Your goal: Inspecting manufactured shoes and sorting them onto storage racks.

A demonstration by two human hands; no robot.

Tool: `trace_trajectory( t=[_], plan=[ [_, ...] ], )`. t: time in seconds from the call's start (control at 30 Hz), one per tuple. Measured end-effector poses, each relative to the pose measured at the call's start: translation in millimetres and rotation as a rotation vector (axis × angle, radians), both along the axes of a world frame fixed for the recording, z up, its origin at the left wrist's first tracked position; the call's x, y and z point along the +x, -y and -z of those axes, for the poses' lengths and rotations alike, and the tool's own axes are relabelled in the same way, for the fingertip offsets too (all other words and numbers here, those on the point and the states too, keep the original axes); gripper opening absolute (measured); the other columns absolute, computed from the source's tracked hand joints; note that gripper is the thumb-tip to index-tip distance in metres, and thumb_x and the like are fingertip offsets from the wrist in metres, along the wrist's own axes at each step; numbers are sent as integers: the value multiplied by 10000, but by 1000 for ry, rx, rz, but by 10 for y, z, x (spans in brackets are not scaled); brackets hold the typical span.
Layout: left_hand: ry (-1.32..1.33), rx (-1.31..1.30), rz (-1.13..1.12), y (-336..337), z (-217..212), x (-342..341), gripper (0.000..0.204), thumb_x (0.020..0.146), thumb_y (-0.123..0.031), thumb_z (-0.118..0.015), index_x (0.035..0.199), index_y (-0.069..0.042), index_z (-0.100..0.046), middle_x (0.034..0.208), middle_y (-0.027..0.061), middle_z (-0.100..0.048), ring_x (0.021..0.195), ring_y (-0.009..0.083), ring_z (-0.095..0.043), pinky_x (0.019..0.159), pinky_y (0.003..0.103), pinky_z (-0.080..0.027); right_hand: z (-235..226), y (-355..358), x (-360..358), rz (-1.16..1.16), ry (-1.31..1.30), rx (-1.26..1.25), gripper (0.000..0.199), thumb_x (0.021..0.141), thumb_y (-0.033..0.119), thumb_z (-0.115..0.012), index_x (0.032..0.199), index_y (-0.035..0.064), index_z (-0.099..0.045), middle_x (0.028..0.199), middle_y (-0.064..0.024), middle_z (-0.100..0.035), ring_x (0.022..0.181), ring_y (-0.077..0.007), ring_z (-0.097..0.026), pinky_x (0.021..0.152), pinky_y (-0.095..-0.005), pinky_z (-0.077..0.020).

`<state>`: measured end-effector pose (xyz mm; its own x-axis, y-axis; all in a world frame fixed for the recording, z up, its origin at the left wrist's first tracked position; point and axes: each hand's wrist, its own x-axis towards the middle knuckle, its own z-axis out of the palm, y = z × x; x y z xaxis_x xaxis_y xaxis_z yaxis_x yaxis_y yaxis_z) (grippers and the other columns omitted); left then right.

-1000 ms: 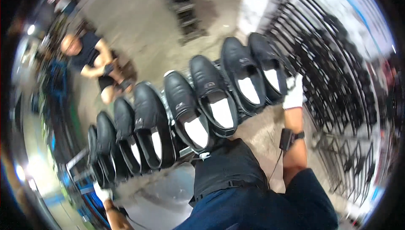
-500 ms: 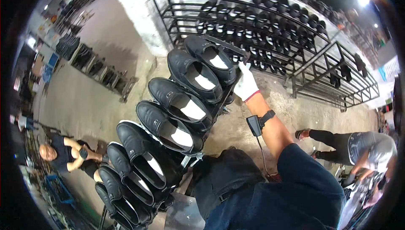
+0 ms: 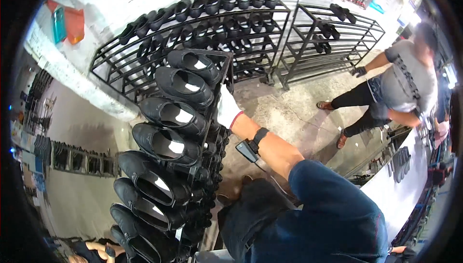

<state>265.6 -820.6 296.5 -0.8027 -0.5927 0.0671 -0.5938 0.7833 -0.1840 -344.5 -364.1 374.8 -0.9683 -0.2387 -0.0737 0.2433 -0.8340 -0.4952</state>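
My right hand (image 3: 226, 109), in a white glove with a red cuff edge, grips the far end of a black metal shoe rack (image 3: 225, 65). Its fingers close around the frame by the corner, partly hidden behind it. Along the rack's top stand black slip-on shoes (image 3: 166, 145) with pale insoles, side by side in a long row. More shoes fill the tiers below. The shoe (image 3: 194, 64) at the far end is nearest to my hand. A black device is strapped to my right wrist, with a cable running from it. My left hand is out of the picture.
Another black rack (image 3: 284, 8) with several tiers of shoes stands along the white wall. Right of it is a rack (image 3: 333, 46) with few shoes. A person (image 3: 402, 77) in a grey shirt stands at the right, near a white table (image 3: 381, 205). Another person (image 3: 99, 252) is at the lower left.
My view has turned right, and the rack has swung with my right hand still on it. The wall racks now appear further left. The person at the right has straightened up.
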Motion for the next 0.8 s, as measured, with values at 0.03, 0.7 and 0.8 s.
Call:
trace_trajectory(
  t=[0.03,0.7,0.8],
  plan=[
    [-10,10,6,17,-56,-252,379,894,-489,-718,811,-123,-778,708,65,-729,597,261,-674,536,395,-536,-40,-31,-23,45,-3,-13,634,1117,567,-309,1531,117,-474,1533,-131,-552,1370,-332,-553,1174,-519,-436],
    [-278,74,452,-50,-230,-1797,351,735,-495,-841,804,-157,-776,633,94,-686,520,336,-635,519,470,-505,-118,-889,657,399,52,28,677,1105,611,-251,1535,139,-477,1510,-150,-566,1366,-355,-552,1163,-540,-444],
    [-355,93,526,-179,-146,-2018,342,763,-472,-818,684,-159,-704,614,88,-667,516,336,-633,502,485,-482,-85,-1209,698,432,5,-22,636,1112,581,-296,1455,109,-549,1449,-150,-621,1303,-345,-612,1116,-548,-492]
  ],
)
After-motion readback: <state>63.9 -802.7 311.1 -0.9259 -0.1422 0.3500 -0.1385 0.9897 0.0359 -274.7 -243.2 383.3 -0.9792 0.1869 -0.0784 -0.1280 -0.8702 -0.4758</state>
